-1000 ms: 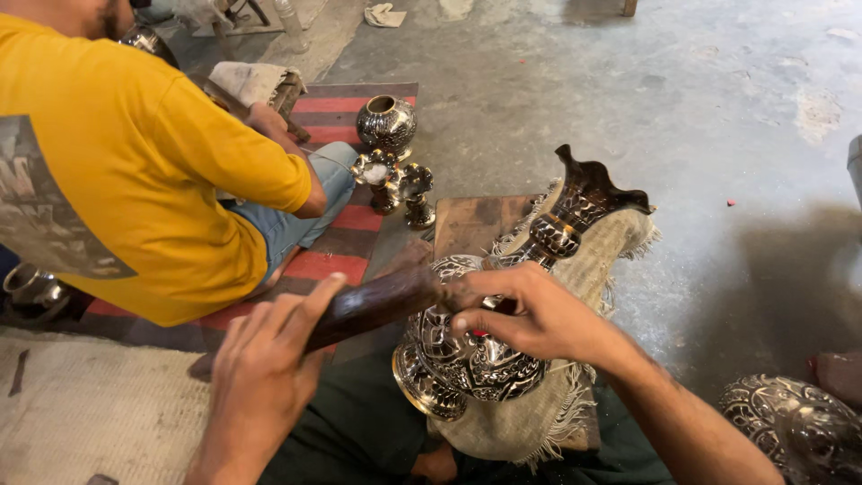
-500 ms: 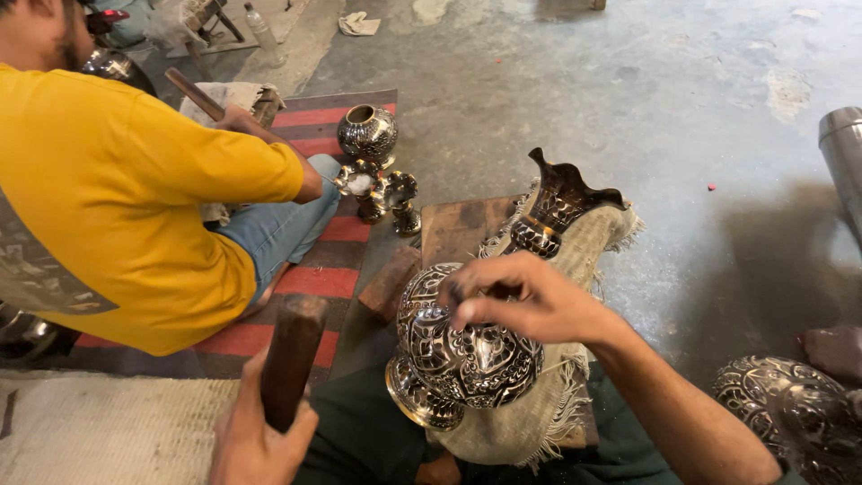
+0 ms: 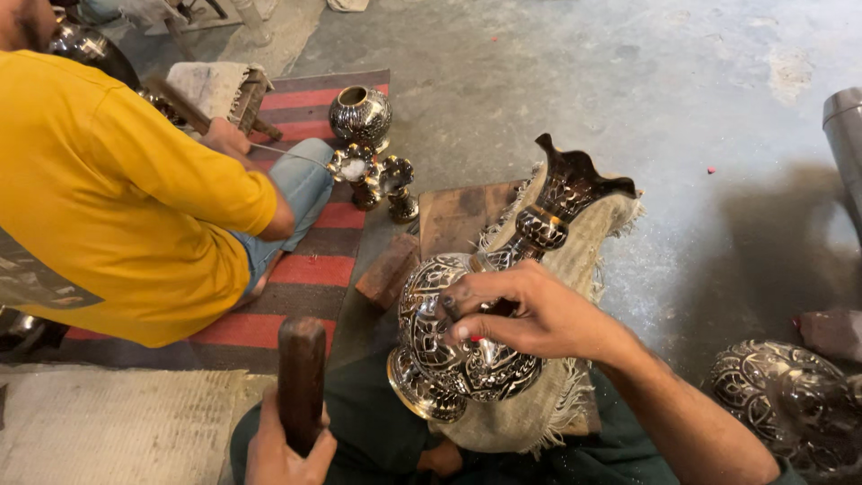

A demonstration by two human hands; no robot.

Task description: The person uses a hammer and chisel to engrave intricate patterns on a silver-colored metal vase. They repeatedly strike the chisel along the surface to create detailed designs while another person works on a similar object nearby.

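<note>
A: Engraved metal vase (image 3: 489,296) — we see it lying tilted on a frayed burlap cloth (image 3: 575,260) over a wooden block (image 3: 458,216), its long axis running from the round foot near us up to the scalloped mouth, which points away and to the right.

B: Its surface is shiny silver, cut with dark floral patterns; belly bulbous, neck narrow.

A: Our right hand (image 3: 525,314) rests curled on the belly, fingertips pinching a small dark tool against it.

B: Our left hand (image 3: 283,449) is wrapped tight around a wooden mallet (image 3: 301,377), held upright.

A: Beside us, a person in a yellow shirt (image 3: 117,198) sits on a striped rug (image 3: 305,269).
</note>
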